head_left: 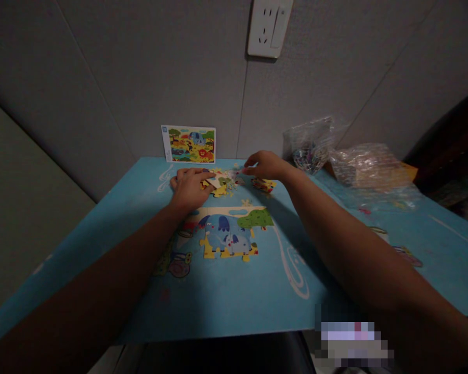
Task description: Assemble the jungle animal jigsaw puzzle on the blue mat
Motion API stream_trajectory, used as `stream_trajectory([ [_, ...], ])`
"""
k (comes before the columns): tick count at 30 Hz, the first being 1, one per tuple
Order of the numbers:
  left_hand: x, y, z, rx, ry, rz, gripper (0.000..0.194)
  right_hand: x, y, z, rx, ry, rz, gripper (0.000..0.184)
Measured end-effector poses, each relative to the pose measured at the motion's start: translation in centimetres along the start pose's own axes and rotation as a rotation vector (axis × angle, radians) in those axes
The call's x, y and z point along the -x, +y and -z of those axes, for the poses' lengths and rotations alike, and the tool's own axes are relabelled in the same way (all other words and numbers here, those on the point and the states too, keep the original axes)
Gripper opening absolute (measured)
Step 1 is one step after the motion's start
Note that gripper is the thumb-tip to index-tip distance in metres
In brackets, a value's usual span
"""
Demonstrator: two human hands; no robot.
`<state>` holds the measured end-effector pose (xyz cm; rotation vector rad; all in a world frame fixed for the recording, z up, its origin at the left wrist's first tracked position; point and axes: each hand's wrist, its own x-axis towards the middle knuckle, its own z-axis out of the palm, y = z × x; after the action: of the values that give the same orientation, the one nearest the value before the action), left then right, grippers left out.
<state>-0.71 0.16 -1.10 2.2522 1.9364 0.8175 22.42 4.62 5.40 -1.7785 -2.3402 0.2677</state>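
My left hand (192, 188) lies at the left side of a loose pile of puzzle pieces (229, 181). Its thumb and forefinger close on a pale-edged puzzle piece (214, 182). From the right, my right hand (267, 164) reaches to the pile's far edge, fingers bent and tips together; whatever they pinch is too small to make out. Below that wrist sits a small stack of yellow and red pieces (262, 185). Nearer me, a joined puzzle section (228, 236) shows blue elephants and a green bush, its left part behind my left forearm.
A picture card (191, 145) of the animal scene leans on the wall behind the pile. Clear plastic bags (368, 169) lie at the back right of the blue patterned table (226, 306). A wall socket (270, 28) is above. One loose piece (246, 203) lies above the joined section.
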Motion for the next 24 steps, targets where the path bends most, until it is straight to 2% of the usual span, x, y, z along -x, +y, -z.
stream_trajectory([
  [1, 0.0, 0.0, 0.0, -0.002, 0.005, -0.010, 0.034, 0.0, -0.9, -0.4, -0.117, 0.025, 0.045, 0.037],
  [3, 0.0, -0.1, 0.0, -0.008, 0.009, -0.037, 0.032, 0.1, -2.6, -1.5, -0.310, -0.033, 0.121, 0.056],
  [5, 0.0, -0.1, 0.0, -0.009, 0.010, -0.064, 0.033, 0.1, -3.8, -2.6, -0.314, -0.076, 0.141, 0.067],
  [6, 0.1, 0.0, 0.1, -0.007, 0.007, -0.072, 0.035, 0.2, -4.1, -2.9, -0.286, -0.065, 0.146, 0.067],
  [9, 0.1, 0.2, 0.3, 0.015, -0.019, -0.071, 0.044, 0.3, -4.2, -3.0, -0.200, -0.033, 0.152, 0.050],
  [11, 0.1, 0.4, 0.4, 0.034, -0.034, -0.055, 0.049, 0.4, -3.8, -2.4, -0.189, -0.024, 0.145, 0.036],
  [14, 0.0, 0.5, 0.5, 0.064, -0.034, -0.022, 0.052, 0.4, -3.0, -0.9, -0.185, 0.007, 0.106, 0.024],
  [19, -0.1, 0.5, 0.4, 0.105, -0.039, 0.030, 0.048, 0.3, -0.5, 1.5, -0.099, -0.049, -0.068, 0.017],
  [24, -0.2, 0.8, 0.6, 0.117, -0.021, 0.034, 0.035, 0.0, 2.2, 1.2, 0.179, -0.084, -0.181, 0.019],
])
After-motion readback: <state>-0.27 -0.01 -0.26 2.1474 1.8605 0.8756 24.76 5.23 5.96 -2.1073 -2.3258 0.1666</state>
